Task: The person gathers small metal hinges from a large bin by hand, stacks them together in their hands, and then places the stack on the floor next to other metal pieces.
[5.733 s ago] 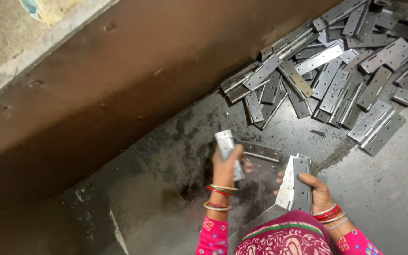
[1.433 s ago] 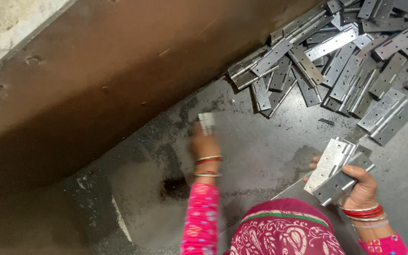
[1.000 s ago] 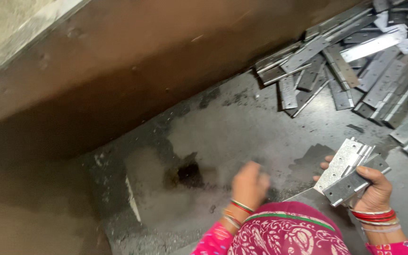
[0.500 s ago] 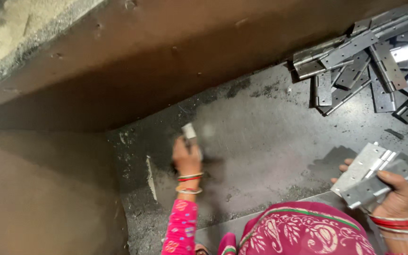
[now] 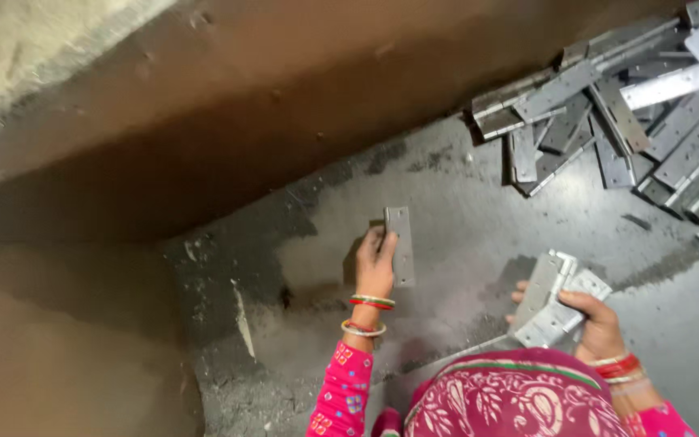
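My left hand [image 5: 375, 263] holds a flat grey metal hinge plate [image 5: 400, 245] upright, above the grey concrete floor [image 5: 463, 210]. My right hand [image 5: 596, 324] grips a stack of several similar metal hinges [image 5: 556, 298] near my lap, at the lower right. Bangles circle both wrists and the sleeves are pink. A large pile of loose metal hinges [image 5: 624, 121] lies on the floor at the upper right, well away from both hands.
A dark brown wall [image 5: 244, 121] runs diagonally behind the floor, with a pale ledge [image 5: 34, 57] above it at the upper left. Pink patterned fabric [image 5: 519, 400] covers my lap at the bottom. The floor near the wall is stained dark.
The view has swung right and back left. My left hand set down one plate, reached left, and now holds a single plate up. The right hand has kept its stack throughout.
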